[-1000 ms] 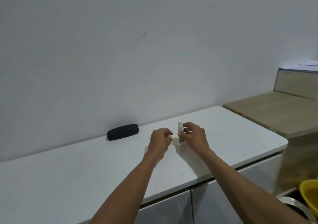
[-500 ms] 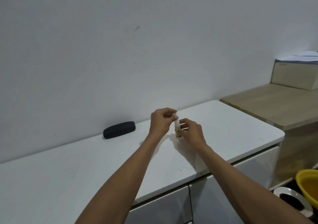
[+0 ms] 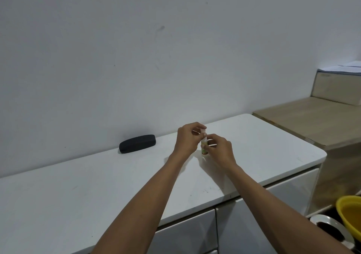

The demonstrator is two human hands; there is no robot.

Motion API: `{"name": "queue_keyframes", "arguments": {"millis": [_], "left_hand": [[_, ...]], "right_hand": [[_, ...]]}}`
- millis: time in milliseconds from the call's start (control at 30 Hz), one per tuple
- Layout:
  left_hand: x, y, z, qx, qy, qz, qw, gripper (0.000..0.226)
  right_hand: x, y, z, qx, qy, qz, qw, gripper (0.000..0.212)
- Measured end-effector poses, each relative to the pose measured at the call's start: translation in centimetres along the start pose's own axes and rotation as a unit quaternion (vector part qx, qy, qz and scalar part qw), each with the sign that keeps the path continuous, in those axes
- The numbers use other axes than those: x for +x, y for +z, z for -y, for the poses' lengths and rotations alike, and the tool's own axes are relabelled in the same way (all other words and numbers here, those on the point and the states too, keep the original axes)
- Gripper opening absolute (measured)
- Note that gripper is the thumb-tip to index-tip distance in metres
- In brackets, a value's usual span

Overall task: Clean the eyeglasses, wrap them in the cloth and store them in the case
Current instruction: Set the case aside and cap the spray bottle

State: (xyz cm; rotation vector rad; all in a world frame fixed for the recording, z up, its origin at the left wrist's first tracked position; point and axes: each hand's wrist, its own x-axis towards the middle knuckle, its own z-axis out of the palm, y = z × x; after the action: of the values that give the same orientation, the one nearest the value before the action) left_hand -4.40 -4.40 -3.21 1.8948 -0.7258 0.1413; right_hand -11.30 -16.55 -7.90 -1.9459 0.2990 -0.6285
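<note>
The right hand curls its fingers round the body of a small bottle, which stands upright with its base on or just above the counter; the view is too coarse to tell whether it touches. The left hand comes in from the other side and pinches the top of the bottle between thumb and fingertips, at what looks like a pale cap, though it is too small and blurred to be sure. The bottle is whitish with a green and orange band near its foot. Both forearms reach out from the lower edge of the view and meet over the middle of the white counter. To the left of the hands, well apart from them, a black case lies closed on its long side, near the grey wall. Below the counter's front edge are pale cabinet doors. To the right stands a lower wooden bench with a box at its back. A yellow bowl shows at the lower right corner.
</note>
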Motion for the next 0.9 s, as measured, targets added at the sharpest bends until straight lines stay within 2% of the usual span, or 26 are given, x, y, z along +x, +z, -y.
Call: {"name": "queue_keyframes", "arguments": {"millis": [100, 233, 367, 533, 667, 767, 900], "left_hand": [[0.0, -0.1, 0.1, -0.015, -0.015, 0.009, 1.0, 0.022], [-0.5, -1.5, 0.9, 0.012, -0.062, 0.045, 0.997, 0.064], [-2.5, -4.8, 4.2, 0.127, -0.119, -0.007, 0.985, 0.063], [-5.2, -10.3, 8.7, 0.338, -0.17, -0.061, 0.924, 0.062], [-6.0, -12.4, 12.0, 0.44, -0.231, -0.044, 0.867, 0.089], [-6.0, -12.4, 13.2, 0.456, -0.237, -0.026, 0.858, 0.101], [-5.4, -12.1, 13.9, 0.463, -0.242, -0.028, 0.852, 0.103]], "right_hand": [[-0.1, 0.0, 0.1, -0.007, -0.002, 0.0, 1.0, 0.01], [0.2, -0.3, 0.4, -0.031, -0.008, 0.009, 0.999, 0.009], [1.0, 0.4, 1.0, -0.044, -0.001, 0.008, 0.999, 0.014], [1.7, 4.3, 3.0, -0.023, -0.026, 0.025, 0.999, 0.012], [3.2, 8.3, 4.8, -0.008, -0.035, 0.051, 0.998, 0.011], [4.9, 10.9, 5.7, -0.008, -0.031, 0.059, 0.998, 0.016], [7.0, 14.1, 5.7, 0.001, -0.015, 0.061, 0.998, 0.019]]}}
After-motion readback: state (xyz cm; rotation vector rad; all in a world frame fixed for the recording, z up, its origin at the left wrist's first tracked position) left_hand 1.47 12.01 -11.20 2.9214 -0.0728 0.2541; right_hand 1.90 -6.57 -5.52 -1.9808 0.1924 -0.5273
